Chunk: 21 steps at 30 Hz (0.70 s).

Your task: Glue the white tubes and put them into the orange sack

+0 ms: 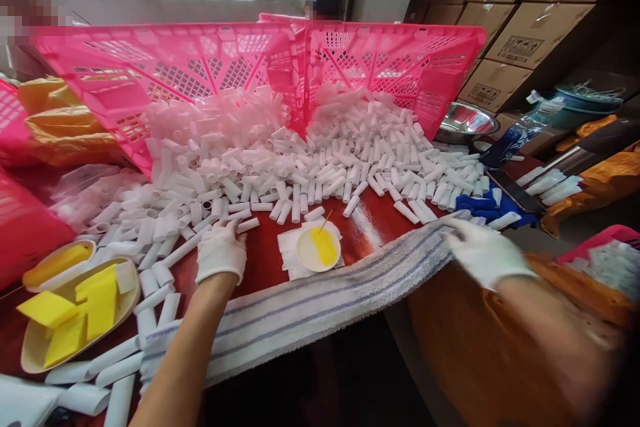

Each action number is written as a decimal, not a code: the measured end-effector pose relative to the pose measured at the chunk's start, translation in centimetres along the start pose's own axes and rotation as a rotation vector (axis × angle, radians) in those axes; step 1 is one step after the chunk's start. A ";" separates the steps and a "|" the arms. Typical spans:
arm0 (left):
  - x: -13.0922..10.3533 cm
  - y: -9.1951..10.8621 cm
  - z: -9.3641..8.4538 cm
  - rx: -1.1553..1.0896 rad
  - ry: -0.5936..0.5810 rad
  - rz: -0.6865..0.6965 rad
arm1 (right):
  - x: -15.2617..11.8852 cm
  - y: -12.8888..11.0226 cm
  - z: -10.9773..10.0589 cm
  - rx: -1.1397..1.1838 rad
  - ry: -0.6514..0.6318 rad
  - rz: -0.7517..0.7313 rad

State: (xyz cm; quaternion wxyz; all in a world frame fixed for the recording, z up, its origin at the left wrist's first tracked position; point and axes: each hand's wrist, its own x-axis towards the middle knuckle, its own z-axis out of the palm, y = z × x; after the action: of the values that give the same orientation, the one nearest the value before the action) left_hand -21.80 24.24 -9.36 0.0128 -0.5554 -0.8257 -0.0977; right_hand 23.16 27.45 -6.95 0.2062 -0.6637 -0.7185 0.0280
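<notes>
My left hand [223,251], in a white glove with bare fingertips, is at the front edge of a big heap of short white tubes. Its fingers are closed at the end of one white tube [248,225]. Over the right end of a striped towel [320,320] hangs my right hand [487,253], gloved too and smeared by motion; what its fingers hold, if anything, I cannot make out. Between the hands a small round dish [306,250] with a yellow piece and a thin stick rests on folded white paper [287,243].
Pink crates [190,47] lie tipped behind the heap. At left, an oval dish [31,350] holds yellow pieces. To the right are a blue cloth [465,203], a phone [515,191], a bottle [520,130] and a metal bowl [470,121]. Cartons [520,33] are stacked behind. People sit beyond the crates.
</notes>
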 end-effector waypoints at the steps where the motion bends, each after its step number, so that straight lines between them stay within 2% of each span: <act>1: 0.2 0.2 0.3 0.023 0.006 0.033 | 1.5 -1.7 1.5 -0.073 -0.048 -0.100; 3: 0.4 0.8 0.9 0.050 -0.011 0.081 | 4.9 -5.3 4.7 -0.120 -0.096 -0.353; 5: 0.4 1.0 1.1 0.052 -0.033 0.109 | 8.0 -8.1 7.4 -0.129 -0.133 -0.499; 7: 0.2 1.1 1.3 0.052 -0.043 0.133 | 10.1 -9.5 9.2 -0.139 -0.178 -0.555; 9: -0.2 1.2 1.3 0.051 -0.044 0.143 | 10.6 -9.6 10.0 -0.131 -0.208 -0.559; 11: -0.7 1.3 1.4 0.045 -0.059 0.144 | 9.6 -8.9 10.1 -0.046 -0.191 -0.472; 14: -1.3 1.7 1.6 -0.013 -0.080 0.135 | 6.0 -8.4 9.4 0.326 -0.203 -0.279; 18: -2.6 2.4 1.7 -0.263 -0.069 0.139 | 1.9 -10.0 8.6 0.866 -0.414 -0.262; 21: -3.8 3.0 1.5 -0.407 -0.120 0.146 | 1.4 -11.6 9.0 0.984 -0.472 -0.160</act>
State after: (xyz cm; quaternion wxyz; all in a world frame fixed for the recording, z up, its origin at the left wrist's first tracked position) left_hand -17.42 22.15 -10.92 -0.1417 -0.6096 -0.7458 -0.2281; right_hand 9.14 29.52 -11.18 0.3269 -0.4080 -0.6955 0.4929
